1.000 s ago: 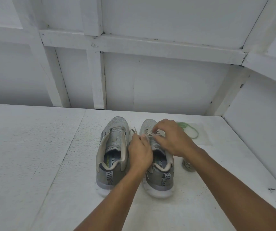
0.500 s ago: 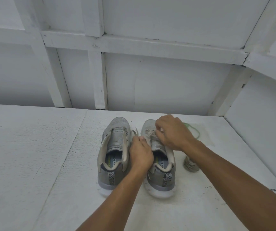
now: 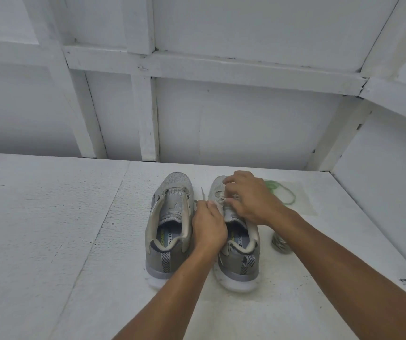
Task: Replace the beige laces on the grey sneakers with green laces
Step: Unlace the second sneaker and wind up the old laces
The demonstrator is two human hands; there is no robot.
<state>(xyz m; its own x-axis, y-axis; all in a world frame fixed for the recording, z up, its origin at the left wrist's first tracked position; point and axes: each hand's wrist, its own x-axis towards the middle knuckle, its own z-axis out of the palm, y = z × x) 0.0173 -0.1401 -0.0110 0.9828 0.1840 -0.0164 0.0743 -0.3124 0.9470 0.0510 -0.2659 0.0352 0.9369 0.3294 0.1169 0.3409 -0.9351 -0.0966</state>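
Unlacing right sneaker [image 3: 240, 266]; left hand [image 3: 209, 227] and right hand [image 3: 251, 200] both pinch beige lace [image 3: 218, 201]; next, probably: draw it clear of the eyelets.

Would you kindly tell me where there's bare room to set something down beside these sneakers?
Free: the wide white surface left of the left-hand sneaker. Crowded: right of the other sneaker, where the green laces and a grey bundle lie; both arms cross the near strip.

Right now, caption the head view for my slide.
Left hand and right hand pinch the beige lace on one sneaker; green laces lie nearby.
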